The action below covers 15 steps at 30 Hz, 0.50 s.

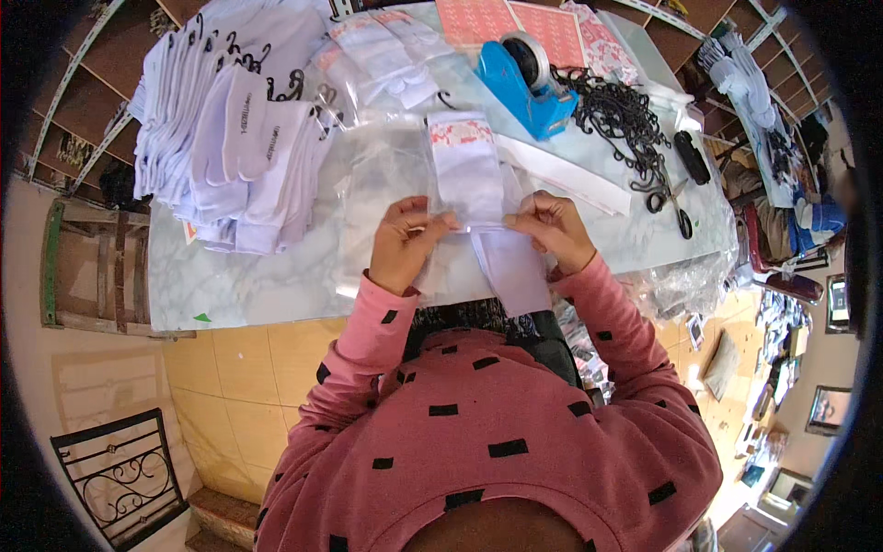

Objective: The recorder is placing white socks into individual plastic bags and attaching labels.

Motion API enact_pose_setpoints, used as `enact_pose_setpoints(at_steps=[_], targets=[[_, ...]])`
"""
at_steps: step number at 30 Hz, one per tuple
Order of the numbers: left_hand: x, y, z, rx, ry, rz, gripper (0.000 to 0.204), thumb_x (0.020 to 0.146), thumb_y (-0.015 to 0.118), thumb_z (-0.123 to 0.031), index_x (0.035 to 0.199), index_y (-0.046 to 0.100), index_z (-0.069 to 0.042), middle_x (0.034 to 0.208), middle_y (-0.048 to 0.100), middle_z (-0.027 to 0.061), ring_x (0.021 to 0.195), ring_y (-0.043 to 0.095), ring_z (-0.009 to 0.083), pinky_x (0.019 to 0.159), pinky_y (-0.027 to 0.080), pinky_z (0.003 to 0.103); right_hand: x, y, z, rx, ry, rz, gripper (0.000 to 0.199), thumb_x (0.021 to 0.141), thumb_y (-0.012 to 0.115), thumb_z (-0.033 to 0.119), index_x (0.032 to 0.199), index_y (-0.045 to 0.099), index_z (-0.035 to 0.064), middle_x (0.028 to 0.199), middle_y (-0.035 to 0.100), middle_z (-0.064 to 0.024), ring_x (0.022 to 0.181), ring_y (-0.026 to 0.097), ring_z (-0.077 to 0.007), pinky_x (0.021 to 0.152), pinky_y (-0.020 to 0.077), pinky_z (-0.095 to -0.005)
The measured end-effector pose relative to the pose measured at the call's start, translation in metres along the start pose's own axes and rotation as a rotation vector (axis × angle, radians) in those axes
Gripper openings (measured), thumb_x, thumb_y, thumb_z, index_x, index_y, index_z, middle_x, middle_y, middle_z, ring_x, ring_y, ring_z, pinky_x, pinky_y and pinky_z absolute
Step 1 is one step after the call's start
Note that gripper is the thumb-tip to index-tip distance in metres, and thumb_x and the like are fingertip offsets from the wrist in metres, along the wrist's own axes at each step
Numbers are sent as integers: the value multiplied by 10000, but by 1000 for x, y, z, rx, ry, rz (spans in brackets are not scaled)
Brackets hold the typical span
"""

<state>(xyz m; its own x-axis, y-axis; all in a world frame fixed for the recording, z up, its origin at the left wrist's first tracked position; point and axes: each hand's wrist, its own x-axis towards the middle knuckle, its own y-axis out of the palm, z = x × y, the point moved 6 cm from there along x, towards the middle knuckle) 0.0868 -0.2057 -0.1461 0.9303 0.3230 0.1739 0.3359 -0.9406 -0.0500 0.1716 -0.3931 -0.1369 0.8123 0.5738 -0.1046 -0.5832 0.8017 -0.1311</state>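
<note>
Head view: the left hand (405,241) and right hand (550,230) are both pinching a white sock (478,198) at a clear bag (386,175), in front of the blue tape dispenser (524,78). Left of the dispenser, a sock pile (230,129) is waiting unbagged.

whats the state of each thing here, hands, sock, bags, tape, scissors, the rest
left hand: closed, pinching the bag edge
right hand: closed, pinching the bag edge
white sock: flat, inside the clear bag
clear bag: flat on the table, held at its near end
white socks: stacked in overlapping rows
tape dispenser: upright, roll loaded
black hooks: loose tangled heap
scissors: lying on the table, blades look shut
</note>
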Motion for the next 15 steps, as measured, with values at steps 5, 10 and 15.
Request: enact_pose_setpoints(at_steps=[5,10,15], targets=[[4,1,-3,-337,-302,-36,118,736,681,-100,671,643,-10,654,567,30,574,487,54,520,385,195,-31,0,28,-805,-301,-299,514,593,752,302,964,496,56,787,534,-117,701,532,-281,581,448,-371],[8,-9,-5,-202,-181,-164,220,758,649,-72,572,547,-13,591,547,8,537,450,38,487,347,179,-18,11,11,-698,-295,-308,606,573,756,295,989,442,-13,869,545,-176,805,541,-333,672,466,-406],[-4,-19,-41,-129,111,-345,302,773,594,0,529,419,-26,554,441,-24,533,384,32,489,312,181,15,-15,10,-352,-64,-74,481,622,696,215,992,485,-10,867,570,-164,758,576,-296,667,474,-361]])
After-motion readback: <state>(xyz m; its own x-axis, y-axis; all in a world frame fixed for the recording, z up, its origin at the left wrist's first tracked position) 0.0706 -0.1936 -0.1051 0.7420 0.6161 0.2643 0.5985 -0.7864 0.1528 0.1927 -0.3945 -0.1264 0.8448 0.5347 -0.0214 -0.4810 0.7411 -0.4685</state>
